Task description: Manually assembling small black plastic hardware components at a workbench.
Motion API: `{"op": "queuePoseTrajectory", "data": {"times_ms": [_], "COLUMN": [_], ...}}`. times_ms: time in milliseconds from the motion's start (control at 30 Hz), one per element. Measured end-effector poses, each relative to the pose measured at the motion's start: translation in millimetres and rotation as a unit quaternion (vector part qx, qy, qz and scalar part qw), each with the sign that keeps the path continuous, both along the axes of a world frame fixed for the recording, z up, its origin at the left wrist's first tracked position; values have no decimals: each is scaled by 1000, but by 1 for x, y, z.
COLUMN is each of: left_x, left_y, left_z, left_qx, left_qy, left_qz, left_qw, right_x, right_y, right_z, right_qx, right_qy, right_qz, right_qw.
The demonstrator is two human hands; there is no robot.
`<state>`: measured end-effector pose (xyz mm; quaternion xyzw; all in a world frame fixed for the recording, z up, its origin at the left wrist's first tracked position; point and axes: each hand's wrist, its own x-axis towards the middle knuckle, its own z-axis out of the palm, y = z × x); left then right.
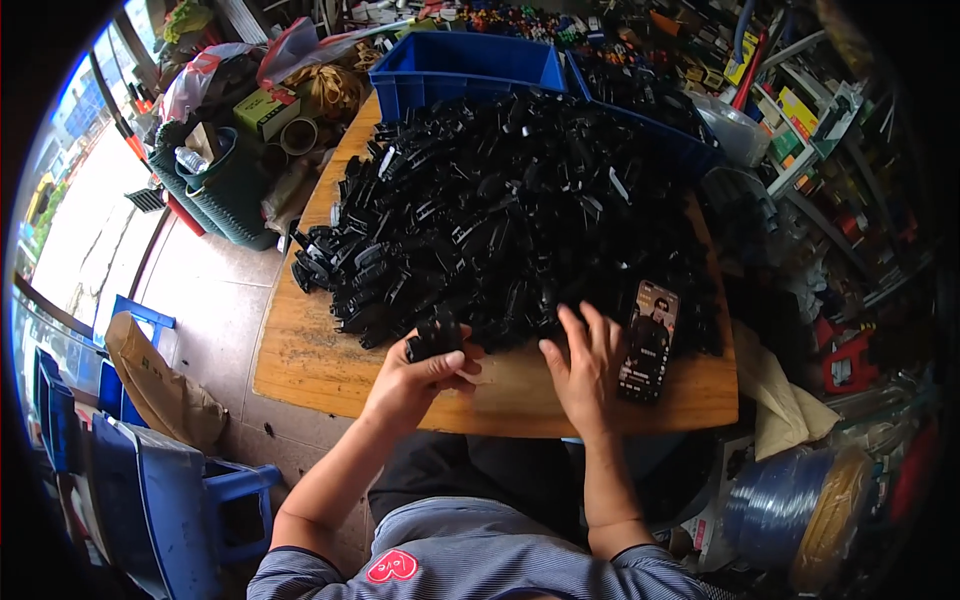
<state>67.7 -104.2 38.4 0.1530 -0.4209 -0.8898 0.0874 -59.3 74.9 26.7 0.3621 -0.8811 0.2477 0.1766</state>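
A big heap of small black plastic parts [480, 220] covers most of the wooden table [310, 365]. Near the front edge, my left hand [420, 375] is closed around several of these black parts [435, 335], held between thumb and fingers. My right hand [588, 360] reaches to the near side of the heap, fingers spread and nothing visibly held. Its fingertips are close to the loose parts; whether they touch I cannot tell. Just right of that hand, a phone [648, 345] with a lit screen leans at the heap's edge.
Behind the heap stands a blue plastic bin [465, 70]. A second blue bin [650, 115] at the back right holds more black parts. On the floor at left are a dark green basket [225, 190] and a blue plastic chair [180, 500]. Wrapped rolls [790, 510] lie at lower right.
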Motion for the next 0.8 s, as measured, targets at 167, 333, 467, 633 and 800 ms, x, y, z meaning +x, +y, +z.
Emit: {"op": "queuePoseTrajectory", "data": {"times_ms": [167, 333, 467, 633, 800], "left_x": [-60, -217, -262, -157, -33], "left_y": [-63, -161, -157, -63, -2], "left_z": [37, 124, 174, 119, 35], "left_qx": [71, -127, -123, -496, -824], "left_qy": [91, 182, 34, 206, 31], "left_qz": [50, 73, 305, 160, 58], "left_qw": [992, 972, 944, 828, 563], "right_x": [18, 22, 19, 16, 20], "right_y": [-1, -6, -3, 16, 12], "right_z": [-6, -6, -10, -12, -12], "right_qx": [-64, -82, -133, -271, -339], "right_qy": [-14, -10, -11, -192, -222], "right_qz": [37, 81, 94, 50, 151], "right_qw": [997, 993, 986, 942, 902]}}
